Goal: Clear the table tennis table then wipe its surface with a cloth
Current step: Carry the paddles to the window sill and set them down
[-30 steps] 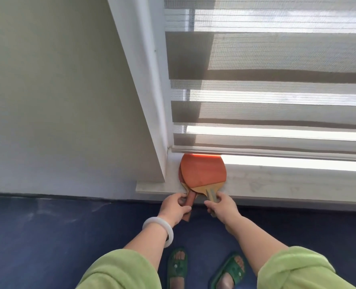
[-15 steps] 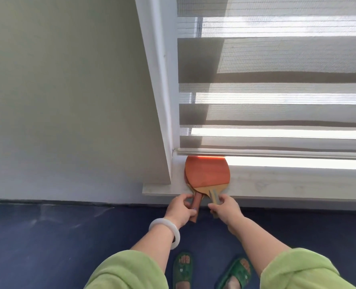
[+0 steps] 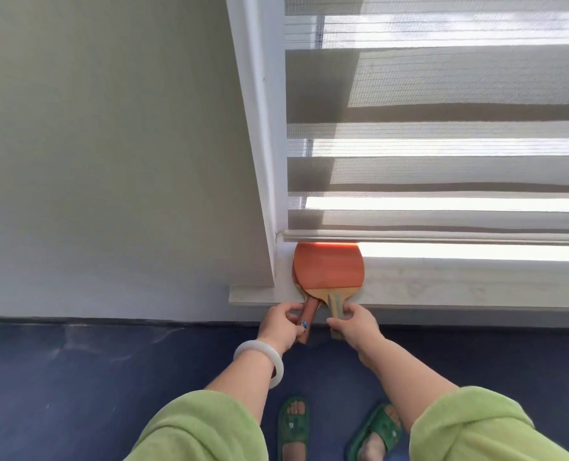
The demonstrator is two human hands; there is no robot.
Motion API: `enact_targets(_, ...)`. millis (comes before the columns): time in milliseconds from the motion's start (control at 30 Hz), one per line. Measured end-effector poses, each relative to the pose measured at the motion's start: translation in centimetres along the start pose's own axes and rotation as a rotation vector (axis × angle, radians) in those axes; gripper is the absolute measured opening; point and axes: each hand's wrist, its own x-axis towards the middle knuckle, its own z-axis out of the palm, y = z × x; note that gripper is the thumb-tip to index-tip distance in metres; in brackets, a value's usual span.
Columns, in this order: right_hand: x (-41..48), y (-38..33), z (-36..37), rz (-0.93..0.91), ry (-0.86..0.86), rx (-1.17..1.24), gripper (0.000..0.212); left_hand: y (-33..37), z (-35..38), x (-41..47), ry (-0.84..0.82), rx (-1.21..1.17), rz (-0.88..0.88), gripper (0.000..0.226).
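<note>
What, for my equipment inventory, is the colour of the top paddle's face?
Orange-red; the top paddle shows in the head view.

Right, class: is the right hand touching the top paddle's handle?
Touching. The head view shows the right hand pinching the top paddle by its pale handle; the left hand grips the lower paddle by its red handle.

Both arms stretch forward and down, wrists close together. The left hand curls its fingers round the reddish paddle handle. The right hand pinches the pale paddle handle, thumb apparently at its side.
</note>
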Motion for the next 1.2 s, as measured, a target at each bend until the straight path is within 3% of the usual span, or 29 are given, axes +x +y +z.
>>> enact_targets(200, -1.0, 0.3, -1.3, 0.032, 0.054, 0.045, 0.038, 0.8, -0.6, -0.5, 0.001, 0.022, 0.048, 0.047)
enact_targets(500, -4.3, 0.2, -4.5, -0.008, 0.104, 0.138, 0.027, 3.7, -1.5, -3.1, 0.036, 0.167, 0.171, 0.038)
enact_targets(667, -8.1, 1.1, -9.0, -0.079, 0.160, 0.165, 0.024, 6.4, 1.4, -5.8, -0.012, 0.285, 0.309, 0.034)
enact_targets(900, -15.5, 10.2, -19.7, -0.066, 0.336, 0.283, 0.024, 10.6, 14.7, -12.1, -0.185, 0.502, 0.525, 0.035)
enact_targets(1200, -32.2, 31.3, -32.1, 0.089, 0.686, 0.477, 0.027, 9.4, 38.9, -26.9, -0.514, 0.810, 0.847, 0.042)
